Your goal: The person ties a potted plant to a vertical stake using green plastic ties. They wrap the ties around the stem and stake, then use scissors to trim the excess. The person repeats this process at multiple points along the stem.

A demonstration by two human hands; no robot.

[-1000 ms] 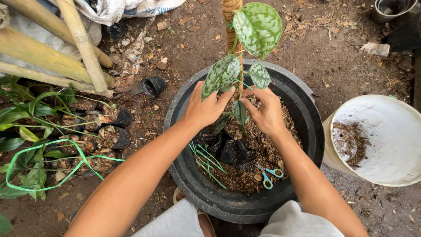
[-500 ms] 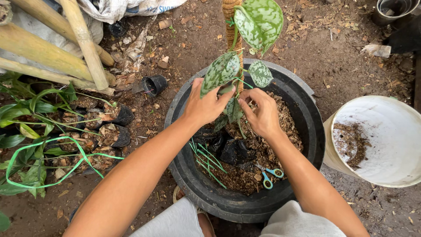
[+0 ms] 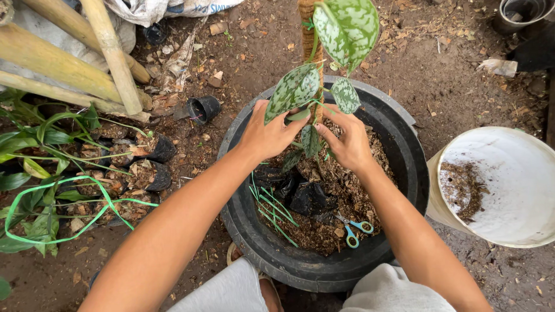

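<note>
Change vs. 1 s ago: both hands have moved up from the soil mix and closed in on the base of the plant stem. Left hand (image 3: 267,134) was lying flatter on the mix; it now cups the stem from the left, fingers curled, thumb under the lowest big leaf. Right hand (image 3: 348,141) has shifted inward, fingertips pinching the stem / small lower leaf from the right. Judgement: work has gone from pressing the mix to handling the stem against its pole; whether a tie is in the fingers – cannot tell.

Plant: spotted-leaf climber (image 3: 346,30), upright against a fibre-wrapped pole (image 3: 307,36), standing in the far half of the tub, approx. centre of view.

Containers:
- Black round tub (image 3: 404,156), centre. Holds brown coarse mix, the plant w/ pole, crumpled black plastic bags (image 3: 312,199), loose green strips (image 3: 272,208) at near-left, small scissors (image 3: 354,229) w/ blue-green handles at near-right, lying on the mix.
- White bucket (image 3: 509,185), right of tub, just beside it. A little brown mix on its bottom, otherwise bare.
- Small black pot (image 3: 203,108), left of tub on the ground, on its side, no contents seen.
- Black nursery bags w/ soil and green plants (image 3: 144,173), far left, a green band looped over them.
- Grey container (image 3: 520,14), far right corner; contents unclear.

Bamboo poles (image 3: 75,63) lie at far left.
</note>
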